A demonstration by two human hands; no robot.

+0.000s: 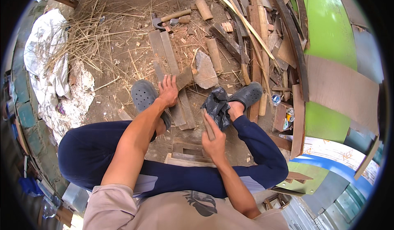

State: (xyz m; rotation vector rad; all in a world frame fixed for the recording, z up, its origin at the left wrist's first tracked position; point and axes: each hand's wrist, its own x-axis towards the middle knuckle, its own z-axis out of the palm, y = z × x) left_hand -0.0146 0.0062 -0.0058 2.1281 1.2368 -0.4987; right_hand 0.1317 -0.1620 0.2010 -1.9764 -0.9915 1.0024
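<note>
My left hand (pixel 168 91) rests on a pair of narrow wooden planks (pixel 174 59) lying on the ground. Its fingers stretch forward, beside a short flat brown piece (pixel 184 78) that looks like wood. My right hand (pixel 214 142) is closed around a short wooden stick (pixel 208 125), whose upper end meets a crumpled black plastic bag (pixel 217 105). Whether the stick continues under the bag I cannot tell. A grey stone (pixel 205 70) sits between the brown piece and a bamboo section (pixel 214 56).
A hammer (pixel 158 22) with a wooden handle lies ahead, near another bamboo piece (pixel 204 9). Straw (pixel 98 37) and a white sack (pixel 47 53) spread at left. Long timber strips (pixel 258 33) and a green panel (pixel 328 20) stand right. My grey clogs (pixel 144 95) flank the work spot.
</note>
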